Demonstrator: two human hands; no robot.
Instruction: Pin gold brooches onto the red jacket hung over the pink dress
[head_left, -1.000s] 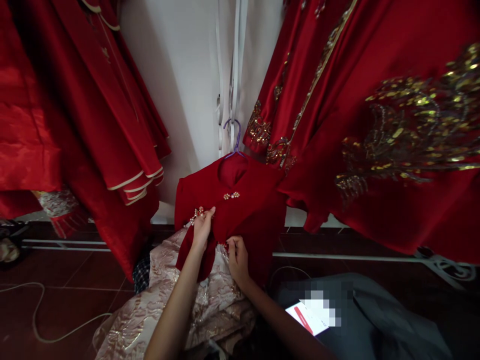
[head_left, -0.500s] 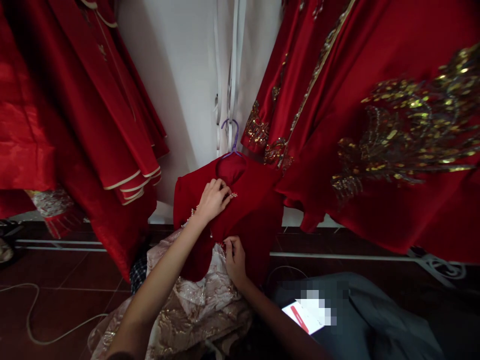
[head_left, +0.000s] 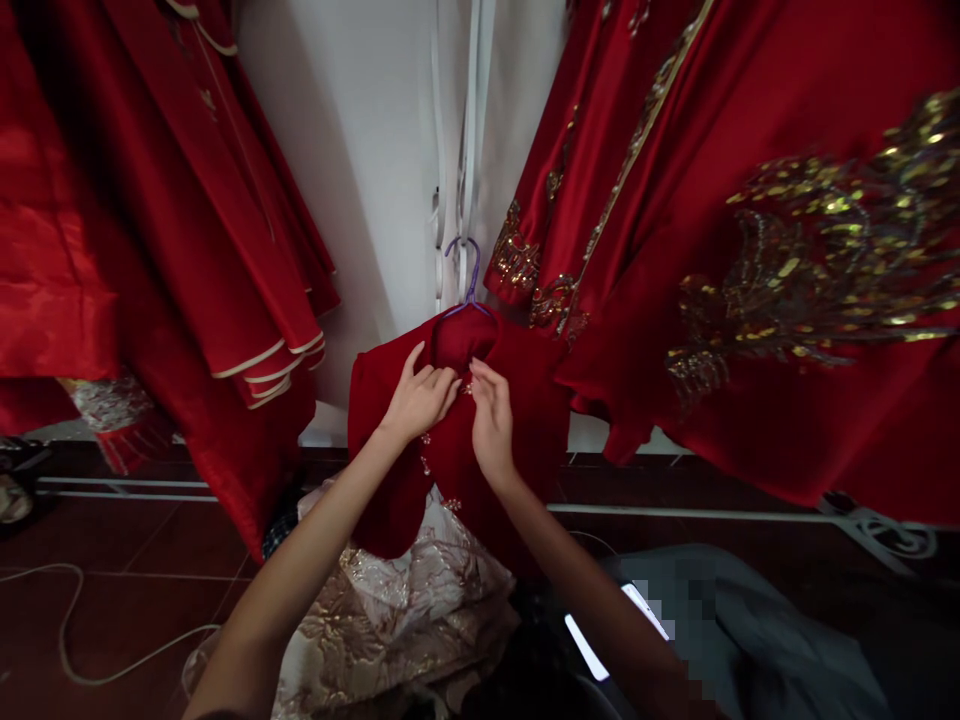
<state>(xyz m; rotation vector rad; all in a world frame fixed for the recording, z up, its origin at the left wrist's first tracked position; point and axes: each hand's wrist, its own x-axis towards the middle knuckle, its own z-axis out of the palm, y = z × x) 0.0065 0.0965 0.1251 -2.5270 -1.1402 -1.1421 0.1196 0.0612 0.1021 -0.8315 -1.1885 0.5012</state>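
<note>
A red sleeveless jacket [head_left: 525, 420] hangs on a purple hanger [head_left: 474, 270]. Beaded fasteners run down its front, among them a lower one [head_left: 452, 504]. At the top fastener [head_left: 469, 388], just under the neckline, both hands meet. My left hand [head_left: 421, 402] is closed on the jacket's front edge there, one finger raised apart from the rest. Facing it, my right hand [head_left: 493, 425] has its fingers drawn together at the opposite edge; its fingertips partly hide what they hold. Pale pink-and-gold brocade [head_left: 420, 600] shows beneath the jacket.
Red garments [head_left: 247, 250] hang on the left, and a red gown with gold sequins [head_left: 825, 230] on the right. Behind stands a white cabinet [head_left: 337, 150] with long handles. A white cable [head_left: 67, 650] lies on the tiled floor. A lit phone screen [head_left: 586, 648] shows low right.
My right hand has risen from the lower fastener to the top one beside my left hand. My left hand has shifted slightly left, with one finger lifted.
</note>
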